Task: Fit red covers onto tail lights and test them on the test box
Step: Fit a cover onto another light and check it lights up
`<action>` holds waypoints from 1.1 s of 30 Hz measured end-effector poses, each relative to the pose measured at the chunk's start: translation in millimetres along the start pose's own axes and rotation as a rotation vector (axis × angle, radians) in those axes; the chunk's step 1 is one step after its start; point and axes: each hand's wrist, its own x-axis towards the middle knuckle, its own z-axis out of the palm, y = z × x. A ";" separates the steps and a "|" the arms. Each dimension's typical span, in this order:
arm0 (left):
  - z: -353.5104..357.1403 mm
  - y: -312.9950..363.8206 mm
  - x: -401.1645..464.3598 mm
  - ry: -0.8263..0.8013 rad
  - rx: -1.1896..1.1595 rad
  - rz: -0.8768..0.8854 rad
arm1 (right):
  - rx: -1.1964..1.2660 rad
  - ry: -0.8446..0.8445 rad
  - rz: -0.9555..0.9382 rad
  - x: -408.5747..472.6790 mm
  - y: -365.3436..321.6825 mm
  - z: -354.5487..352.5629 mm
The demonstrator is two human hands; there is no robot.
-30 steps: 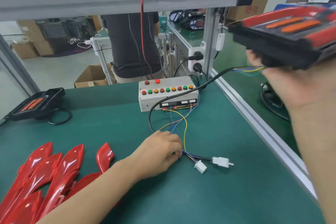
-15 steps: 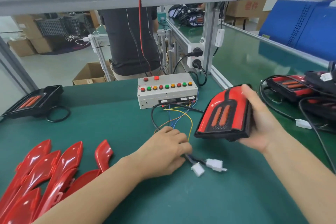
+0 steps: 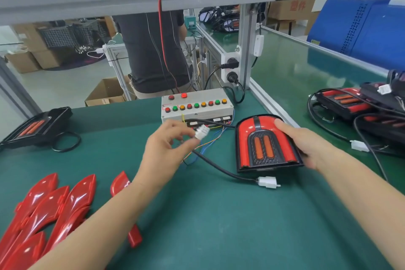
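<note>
**A:** Why is the left hand [image 3: 166, 144] up off the green-matted table [image 3: 214, 226] like that?

**B:** It pinches a small white plastic plug [image 3: 202, 132] between thumb and fingertips, with thin coloured wires [image 3: 208, 144] trailing from it. I'd say the wires run to the grey metal test box with its row of red, green and orange buttons [image 3: 197, 106], which sits just behind the hand. Lifting the plug clear probably frees it for mating.

**B:** The right hand [image 3: 306, 147] holds the black-bodied tail light with glossy red cover and two orange strips [image 3: 264, 143] by its right edge, thumb lying over the top face. The lamp rests on the table or just above it, lens up, so the strips can be watched when powered.

**A:** And its mate?

**B:** The lamp's thick black cable [image 3: 219, 166] curls across the table in front of it and ends in a white connector [image 3: 267, 182] lying loose, near the lamp's front edge. That one looks like the partner for the pinched plug, so the next move calls for bringing the two together.

**A:** The rest?

**B:** Loose shiny red plastic covers [image 3: 50, 210] are heaped at the near left, within easy reach. An uncovered black tail light [image 3: 37, 126] waits at far left. More cabled lamps [image 3: 350, 103] lie on the neighbouring table to the right, whether tested I cannot tell.
</note>
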 end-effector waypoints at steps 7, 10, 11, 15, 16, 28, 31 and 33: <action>-19.3 -0.2 2.0 0.004 0.116 0.180 | -0.510 0.202 -0.271 -9.5 -4.5 -5.4; -7.7 2.5 -11.5 -0.266 0.543 0.542 | -0.918 0.266 -0.408 -21.6 -9.0 5.3; -3.0 1.3 -13.9 -0.344 0.660 0.621 | -1.015 0.300 -0.442 -28.1 -9.9 9.4; 5.4 -2.8 -20.7 -0.537 0.727 0.559 | -1.015 0.321 -0.935 -74.7 -3.8 21.7; 5.4 -2.5 -22.1 -0.576 0.701 0.505 | -1.039 0.225 -0.986 -88.5 1.9 24.5; 36.3 21.9 -7.3 -0.580 0.455 0.296 | -1.810 0.235 -0.476 -104.5 42.2 44.8; 51.1 22.9 -5.7 -0.702 0.590 0.323 | -1.840 0.231 -0.537 -105.1 38.8 52.4; 60.8 26.3 -3.9 -0.783 0.618 0.339 | -1.819 0.216 -0.619 -109.8 35.1 57.7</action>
